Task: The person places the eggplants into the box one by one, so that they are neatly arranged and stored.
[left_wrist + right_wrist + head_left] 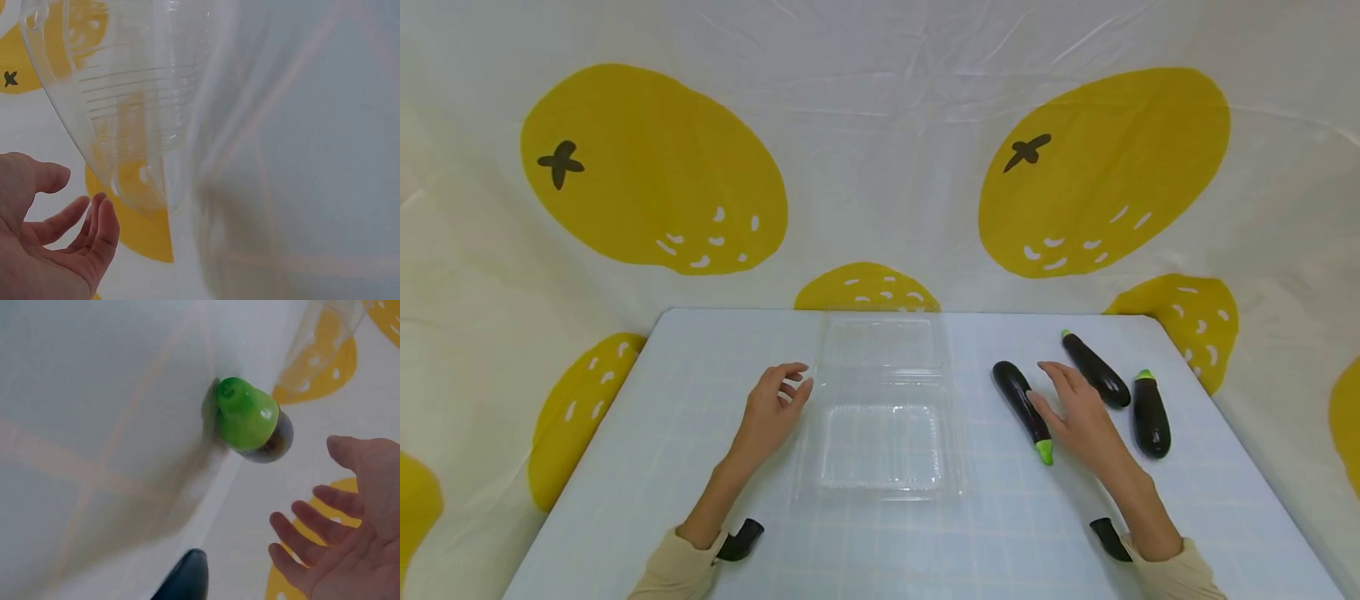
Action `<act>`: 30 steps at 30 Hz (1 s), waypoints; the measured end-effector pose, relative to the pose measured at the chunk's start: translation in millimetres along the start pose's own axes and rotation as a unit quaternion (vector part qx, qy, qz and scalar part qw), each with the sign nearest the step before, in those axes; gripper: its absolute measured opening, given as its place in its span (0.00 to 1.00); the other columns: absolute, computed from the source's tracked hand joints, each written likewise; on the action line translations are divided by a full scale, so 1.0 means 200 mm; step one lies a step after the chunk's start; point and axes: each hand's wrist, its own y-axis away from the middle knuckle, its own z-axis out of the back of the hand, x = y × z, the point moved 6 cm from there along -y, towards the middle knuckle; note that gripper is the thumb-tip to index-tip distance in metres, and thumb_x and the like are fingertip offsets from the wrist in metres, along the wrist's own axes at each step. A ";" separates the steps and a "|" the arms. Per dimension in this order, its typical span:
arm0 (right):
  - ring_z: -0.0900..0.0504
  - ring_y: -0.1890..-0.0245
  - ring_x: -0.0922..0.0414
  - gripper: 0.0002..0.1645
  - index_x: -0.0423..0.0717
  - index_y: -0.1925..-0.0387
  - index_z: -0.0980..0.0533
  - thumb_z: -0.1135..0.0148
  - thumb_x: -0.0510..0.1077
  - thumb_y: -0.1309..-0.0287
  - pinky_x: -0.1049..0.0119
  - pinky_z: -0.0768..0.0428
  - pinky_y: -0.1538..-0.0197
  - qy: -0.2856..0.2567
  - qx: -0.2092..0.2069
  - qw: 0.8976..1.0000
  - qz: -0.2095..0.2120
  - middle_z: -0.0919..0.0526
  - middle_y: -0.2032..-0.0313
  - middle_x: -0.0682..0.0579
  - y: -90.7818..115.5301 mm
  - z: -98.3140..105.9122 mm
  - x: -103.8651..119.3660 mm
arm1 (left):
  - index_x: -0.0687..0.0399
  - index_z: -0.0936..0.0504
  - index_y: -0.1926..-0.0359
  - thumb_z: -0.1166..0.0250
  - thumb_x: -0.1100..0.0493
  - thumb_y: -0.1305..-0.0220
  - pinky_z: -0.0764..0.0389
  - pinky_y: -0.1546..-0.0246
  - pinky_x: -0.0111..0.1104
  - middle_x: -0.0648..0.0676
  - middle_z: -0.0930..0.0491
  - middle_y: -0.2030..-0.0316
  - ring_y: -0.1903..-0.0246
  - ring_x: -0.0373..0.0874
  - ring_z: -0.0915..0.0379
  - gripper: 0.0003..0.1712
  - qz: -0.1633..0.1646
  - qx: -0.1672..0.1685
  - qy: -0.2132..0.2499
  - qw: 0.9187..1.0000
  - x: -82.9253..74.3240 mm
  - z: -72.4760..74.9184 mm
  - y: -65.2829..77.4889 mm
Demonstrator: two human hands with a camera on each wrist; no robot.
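A clear plastic clamshell box (880, 446) lies opened out in the middle of the table, its lid toward the back. My left hand (775, 408) is just left of it, fingers loosely bent and holding nothing; the left wrist view shows the box's clear wall (131, 94) beyond the fingertips. To the right lies an eggplant (1021, 404) with its green stem end (247, 415) toward me. Over its right side hovers my right hand (1078, 412), fingers spread and relaxed, thumb overlapping the eggplant in the head view. That palm (369, 544) shows nothing in it.
Two more eggplants lie beyond and right of my right hand, one angled (1096, 369) and one nearly upright in view (1152, 417). A white curtain with yellow fruit prints (880, 183) hangs behind the table (692, 375). Black wrist mounts (741, 540) stick out at both sleeves.
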 end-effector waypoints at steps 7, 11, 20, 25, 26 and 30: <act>0.26 0.40 0.33 0.34 0.33 0.31 0.34 0.34 0.45 0.31 0.34 0.27 0.39 -0.001 0.039 0.999 -0.007 0.28 0.37 0.30 0.01 -0.05 0.04 | 0.62 0.18 0.46 0.34 0.60 0.28 0.20 0.62 0.28 0.56 0.20 0.56 0.63 0.46 0.23 0.14 0.000 0.005 0.023 1.000 0.00 -0.03 0.02; 0.26 0.39 0.32 0.36 0.33 0.28 0.36 0.37 0.48 0.28 0.34 0.27 0.38 -0.010 0.070 0.997 -0.036 0.29 0.36 0.29 0.02 -0.07 0.05 | 0.61 0.18 0.47 0.34 0.60 0.28 0.20 0.61 0.28 0.56 0.19 0.55 0.61 0.47 0.21 0.13 0.031 0.010 0.037 0.999 0.01 -0.04 0.03; 0.16 0.55 0.38 0.33 0.34 0.31 0.33 0.35 0.46 0.30 0.41 0.18 0.54 0.006 0.057 0.998 -0.037 0.17 0.49 0.34 0.04 -0.09 0.07 | 0.66 0.19 0.45 0.34 0.64 0.28 0.18 0.68 0.28 0.60 0.18 0.55 0.63 0.53 0.20 0.15 0.096 0.030 0.090 0.991 0.05 -0.05 0.02; 0.16 0.64 0.45 0.32 0.33 0.35 0.30 0.34 0.47 0.31 0.45 0.18 0.60 -0.005 0.065 0.997 -0.045 0.14 0.56 0.36 0.03 -0.10 0.07 | 0.65 0.18 0.44 0.35 0.64 0.28 0.20 0.70 0.29 0.61 0.18 0.58 0.70 0.52 0.20 0.15 0.106 0.036 0.095 0.989 0.05 -0.05 0.01; 0.17 0.66 0.47 0.31 0.32 0.35 0.30 0.34 0.47 0.31 0.46 0.18 0.61 -0.008 0.069 0.996 -0.047 0.14 0.57 0.37 0.03 -0.10 0.07 | 0.65 0.18 0.44 0.34 0.64 0.28 0.20 0.70 0.28 0.60 0.18 0.58 0.71 0.50 0.20 0.14 0.109 0.038 0.095 0.989 0.06 -0.05 0.01; 0.18 0.66 0.49 0.31 0.31 0.37 0.29 0.33 0.46 0.31 0.47 0.18 0.60 -0.026 0.080 0.995 -0.051 0.14 0.58 0.37 0.02 -0.10 0.06 | 0.64 0.18 0.44 0.34 0.63 0.28 0.21 0.70 0.29 0.60 0.18 0.58 0.72 0.45 0.22 0.15 0.118 0.045 0.097 0.987 0.06 -0.06 0.01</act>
